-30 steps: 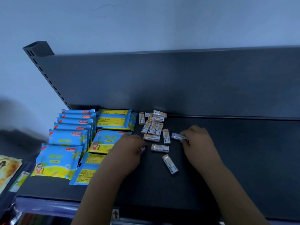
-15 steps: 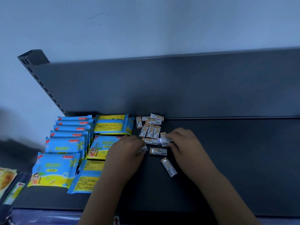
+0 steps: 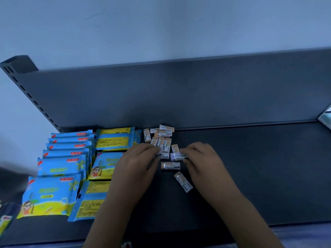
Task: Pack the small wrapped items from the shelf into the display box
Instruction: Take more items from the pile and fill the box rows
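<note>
Several small wrapped items (image 3: 163,138), orange with white labels, lie in a loose pile on the dark shelf (image 3: 250,167) near its back wall. Two more lie apart toward me: one wrapped item (image 3: 171,166) flat, another wrapped item (image 3: 183,181) slanted. My left hand (image 3: 138,163) has its fingers curled round a small item at the pile's near edge. My right hand (image 3: 202,158) pinches another wrapped item (image 3: 179,156) at its fingertips. The two hands almost meet. No display box shows in this view.
Blue and yellow wipe packs (image 3: 60,169) stand in rows on the shelf's left part, right beside my left forearm. The shelf's back panel (image 3: 179,93) rises behind the pile. A pale box corner (image 3: 326,119) pokes in at the far right.
My right hand slid left with its item, toward the left hand. My left hand edged up to the pile. The loose items on the shelf stayed where they were.
</note>
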Demonstrator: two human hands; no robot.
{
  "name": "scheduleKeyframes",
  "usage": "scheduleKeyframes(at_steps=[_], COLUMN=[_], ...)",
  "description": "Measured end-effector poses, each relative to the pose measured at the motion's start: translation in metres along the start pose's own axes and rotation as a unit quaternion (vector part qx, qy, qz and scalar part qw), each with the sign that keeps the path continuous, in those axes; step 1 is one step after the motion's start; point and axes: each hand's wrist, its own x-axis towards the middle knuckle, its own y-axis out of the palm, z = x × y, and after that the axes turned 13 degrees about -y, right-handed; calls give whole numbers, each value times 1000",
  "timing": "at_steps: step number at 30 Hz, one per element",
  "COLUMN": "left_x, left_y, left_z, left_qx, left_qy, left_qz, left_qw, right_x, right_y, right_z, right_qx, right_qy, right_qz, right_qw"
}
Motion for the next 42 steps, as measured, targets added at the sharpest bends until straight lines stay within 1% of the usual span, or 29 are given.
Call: scheduleKeyframes(at_steps=[3,8,13,19,23,26,30,36,42], left_x=[2,4,8,8,-2,-14,-26,-33,-20], left_y=[6,16,29,67,105,134,163,181,194], left_z=[-9,-27,-61,-129,-191,-239,-293,-334,-355], left_qx=[-16,-2,27,18,3,-23,-49,-51,-62], left_qy=[15,34,17,11,-4,-25,-31,-33,-17], left_qz=[-16,18,34,22,10,13,25,41,29], left_qw=[1000,999,999,1000,1000,999,998,997,998], right_x=[-5,-15,-34,-75,-115,-144,-176,-194,-197], right_y=[-6,-21,-44,-94,-140,-173,-207,-232,-235], right_z=[-1,-12,-40,-97,-145,-180,-217,-248,-263], right_qx=[4,14,10,8,8,3,-12,-16,-4], right_qy=[4,21,25,31,31,27,31,24,27], right_qz=[-18,-45,-50,-50,-26,-7,10,-4,-19], right_qw=[1000,999,998,998,999,1000,999,1000,999])
